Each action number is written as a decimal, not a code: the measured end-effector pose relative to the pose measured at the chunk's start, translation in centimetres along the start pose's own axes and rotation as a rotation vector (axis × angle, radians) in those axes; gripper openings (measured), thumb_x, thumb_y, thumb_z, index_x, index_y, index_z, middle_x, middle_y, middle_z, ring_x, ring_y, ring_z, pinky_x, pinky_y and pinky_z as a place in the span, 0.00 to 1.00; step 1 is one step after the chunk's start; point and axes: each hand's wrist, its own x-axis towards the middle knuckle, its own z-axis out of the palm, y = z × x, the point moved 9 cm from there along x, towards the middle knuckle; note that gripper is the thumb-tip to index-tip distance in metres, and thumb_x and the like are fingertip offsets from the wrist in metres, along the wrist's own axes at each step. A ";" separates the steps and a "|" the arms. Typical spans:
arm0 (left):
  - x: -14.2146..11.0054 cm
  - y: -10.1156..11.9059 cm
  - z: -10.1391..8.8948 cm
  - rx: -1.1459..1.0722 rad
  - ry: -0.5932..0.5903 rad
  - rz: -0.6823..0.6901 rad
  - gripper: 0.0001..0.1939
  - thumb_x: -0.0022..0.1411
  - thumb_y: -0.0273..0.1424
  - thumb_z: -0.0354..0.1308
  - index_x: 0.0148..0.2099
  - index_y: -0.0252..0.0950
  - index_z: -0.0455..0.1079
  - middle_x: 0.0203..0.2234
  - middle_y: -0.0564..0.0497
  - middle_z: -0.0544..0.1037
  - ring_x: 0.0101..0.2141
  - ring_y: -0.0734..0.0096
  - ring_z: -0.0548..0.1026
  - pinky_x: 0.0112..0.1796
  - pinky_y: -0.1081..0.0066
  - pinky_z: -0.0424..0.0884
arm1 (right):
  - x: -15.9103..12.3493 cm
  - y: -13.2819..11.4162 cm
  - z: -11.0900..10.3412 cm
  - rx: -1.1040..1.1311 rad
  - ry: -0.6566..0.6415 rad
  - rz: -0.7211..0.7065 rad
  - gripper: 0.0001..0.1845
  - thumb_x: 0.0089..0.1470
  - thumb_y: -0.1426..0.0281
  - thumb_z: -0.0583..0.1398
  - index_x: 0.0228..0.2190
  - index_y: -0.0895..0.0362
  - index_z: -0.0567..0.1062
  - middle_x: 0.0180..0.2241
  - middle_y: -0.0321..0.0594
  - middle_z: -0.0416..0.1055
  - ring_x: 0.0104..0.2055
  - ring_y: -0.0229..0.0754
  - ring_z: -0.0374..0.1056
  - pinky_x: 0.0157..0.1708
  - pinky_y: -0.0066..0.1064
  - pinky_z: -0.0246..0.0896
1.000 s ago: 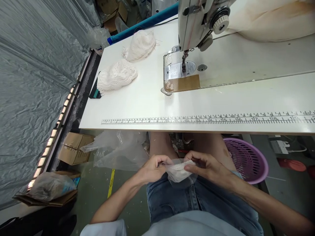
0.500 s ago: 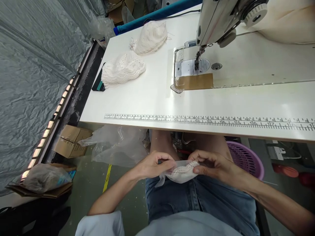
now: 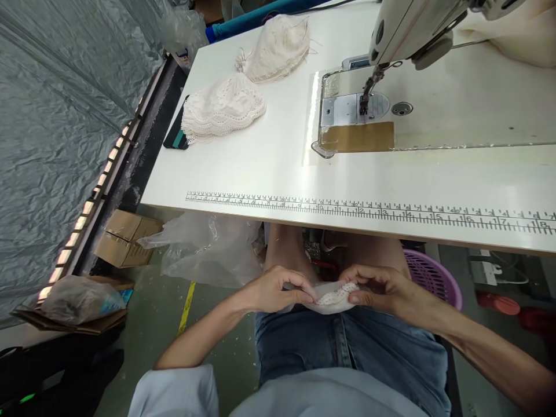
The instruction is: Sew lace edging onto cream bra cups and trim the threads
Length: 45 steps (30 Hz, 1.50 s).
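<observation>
Above my lap I hold a small white fabric piece with lace trim (image 3: pixel 333 301) between both hands. My left hand (image 3: pixel 284 291) pinches its left end between thumb and fingers. At the other end, my right hand (image 3: pixel 377 289) grips the lace edge, thumb in front and fingers behind. The fabric looks sheer along its top and curves down in the middle. On the table, a stack of white lace pieces (image 3: pixel 223 110) lies at the left, and a second pile of cream fabric pieces (image 3: pixel 278 49) with loose threads lies behind it.
A sewing machine (image 3: pixel 403 35) stands on the white table (image 3: pixel 269 168), whose front edge carries a printed ruler (image 3: pixel 347 207). Below are a clear plastic bag (image 3: pixel 208 249), a cardboard box (image 3: pixel 125 237) and a purple basket (image 3: pixel 434 281). Cream fabric (image 3: pixel 521 35) lies behind the machine.
The view has shifted, so the table and machine sit higher and further right. My left hand has moved right, closer to my right hand, and its loose fabric end is now mostly hidden.
</observation>
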 end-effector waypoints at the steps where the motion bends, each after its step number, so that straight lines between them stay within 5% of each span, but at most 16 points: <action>1: -0.1 -0.3 0.0 -0.018 -0.009 -0.038 0.10 0.58 0.32 0.56 0.36 0.32 0.76 0.30 0.49 0.77 0.32 0.74 0.73 0.34 0.78 0.67 | 0.1 0.1 0.1 0.018 -0.019 0.003 0.16 0.50 0.57 0.62 0.35 0.56 0.74 0.34 0.41 0.73 0.38 0.43 0.69 0.36 0.30 0.63; 10: -0.6 -2.5 0.5 -0.107 -0.069 -0.144 0.17 0.51 0.17 0.48 0.38 0.32 0.75 0.33 0.48 0.79 0.33 0.73 0.76 0.33 0.77 0.70 | 0.0 0.6 0.3 0.031 -0.035 0.060 0.16 0.51 0.58 0.61 0.34 0.57 0.75 0.34 0.42 0.73 0.38 0.44 0.68 0.37 0.31 0.62; 15: -0.5 -1.6 1.1 -0.208 -0.098 -0.096 0.10 0.56 0.23 0.53 0.40 0.31 0.73 0.34 0.47 0.78 0.34 0.73 0.75 0.35 0.75 0.69 | 0.0 1.8 0.0 0.050 -0.006 0.083 0.18 0.49 0.55 0.62 0.33 0.57 0.75 0.32 0.42 0.72 0.36 0.43 0.67 0.35 0.31 0.62; 19: -0.6 -1.5 1.6 -0.171 -0.134 -0.088 0.14 0.53 0.29 0.61 0.44 0.32 0.72 0.34 0.48 0.76 0.32 0.74 0.72 0.33 0.76 0.66 | 0.0 2.7 -0.3 0.053 0.027 0.108 0.18 0.48 0.55 0.63 0.33 0.56 0.75 0.32 0.42 0.72 0.35 0.43 0.67 0.35 0.32 0.62; 26: -0.8 -2.3 1.1 -0.136 -0.083 0.033 0.07 0.51 0.30 0.64 0.34 0.33 0.77 0.32 0.50 0.75 0.34 0.73 0.72 0.38 0.75 0.67 | -0.2 2.6 -0.2 0.033 0.024 0.136 0.17 0.47 0.54 0.63 0.31 0.55 0.75 0.31 0.41 0.71 0.34 0.44 0.66 0.34 0.32 0.61; 33: -1.3 -4.1 1.4 -0.287 -0.087 -0.158 0.12 0.57 0.34 0.59 0.41 0.33 0.76 0.31 0.49 0.79 0.32 0.74 0.75 0.37 0.76 0.69 | -0.2 2.6 -0.4 0.091 0.036 0.136 0.17 0.48 0.55 0.62 0.28 0.56 0.72 0.28 0.40 0.69 0.32 0.41 0.64 0.33 0.32 0.59; 45: -2.6 -3.5 0.8 -0.220 -0.114 -0.207 0.12 0.58 0.32 0.58 0.42 0.34 0.76 0.34 0.49 0.80 0.34 0.74 0.76 0.38 0.77 0.69 | 0.8 2.6 2.7 0.226 -0.185 0.132 0.16 0.46 0.61 0.66 0.35 0.58 0.77 0.32 0.39 0.74 0.35 0.40 0.67 0.36 0.30 0.60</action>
